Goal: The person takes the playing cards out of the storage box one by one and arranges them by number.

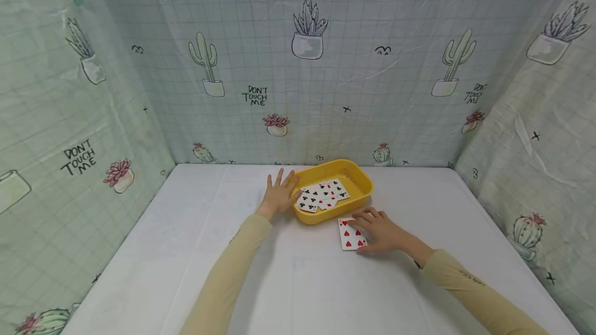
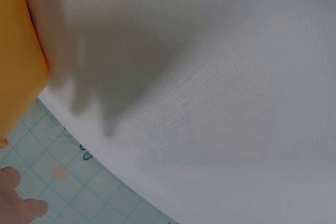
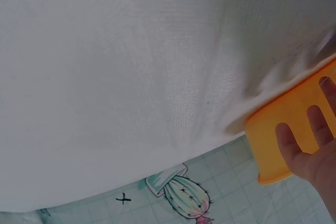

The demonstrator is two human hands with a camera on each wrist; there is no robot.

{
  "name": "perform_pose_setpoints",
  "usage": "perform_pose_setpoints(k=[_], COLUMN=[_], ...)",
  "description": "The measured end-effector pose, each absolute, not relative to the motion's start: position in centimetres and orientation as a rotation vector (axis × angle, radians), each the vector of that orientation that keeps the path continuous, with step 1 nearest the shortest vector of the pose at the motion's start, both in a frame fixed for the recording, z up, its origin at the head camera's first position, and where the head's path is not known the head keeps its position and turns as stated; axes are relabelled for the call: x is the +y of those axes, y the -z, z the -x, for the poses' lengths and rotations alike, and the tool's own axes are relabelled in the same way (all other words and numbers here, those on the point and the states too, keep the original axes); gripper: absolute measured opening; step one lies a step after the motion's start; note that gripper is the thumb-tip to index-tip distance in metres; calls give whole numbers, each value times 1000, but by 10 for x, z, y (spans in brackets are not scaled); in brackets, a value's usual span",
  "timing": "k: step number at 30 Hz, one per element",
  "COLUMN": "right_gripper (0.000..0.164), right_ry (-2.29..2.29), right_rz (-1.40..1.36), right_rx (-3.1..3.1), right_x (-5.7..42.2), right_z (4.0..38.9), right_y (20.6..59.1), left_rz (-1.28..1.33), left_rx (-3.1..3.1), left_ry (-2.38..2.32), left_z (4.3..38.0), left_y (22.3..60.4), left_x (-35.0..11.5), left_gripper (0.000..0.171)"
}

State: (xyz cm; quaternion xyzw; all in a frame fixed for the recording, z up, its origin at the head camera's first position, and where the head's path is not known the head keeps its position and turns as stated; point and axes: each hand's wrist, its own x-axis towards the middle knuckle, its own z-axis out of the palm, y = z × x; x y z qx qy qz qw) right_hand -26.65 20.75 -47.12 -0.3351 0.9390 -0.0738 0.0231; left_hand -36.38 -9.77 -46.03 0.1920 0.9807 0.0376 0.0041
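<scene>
A yellow plastic basket (image 1: 360, 180) stands near the back of the white table, with several face-up playing cards (image 1: 326, 194) overlapping inside. At its left end, my left hand (image 1: 278, 196) has its fingers spread, the fingertips at the rim. A hearts playing card (image 1: 347, 240) appears on the table in front of the basket. Over this card's right side is my right hand (image 1: 379, 230), thumb at the lower edge and fingers near the upper edge, partly covering it. In the right wrist view, the right fingers (image 3: 317, 121) look apart and loosely extended; the card is not visible there.
White cloth covers the table (image 1: 163, 273). A cactus-printed curtain (image 1: 349, 76) rises behind the table's back edge and along both sides. The basket stands close to that back edge.
</scene>
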Motion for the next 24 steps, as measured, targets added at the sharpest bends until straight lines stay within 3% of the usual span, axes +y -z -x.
perform_pose_setpoints(k=[24], right_gripper=[72], right_ry=[200], right_rz=[986], right_rx=[2909], right_x=[209], right_z=[272], right_y=[480], left_rz=[-582], left_rx=[3086], left_ry=[-41], left_z=[364], left_y=[459], left_x=[-96], left_gripper=[55])
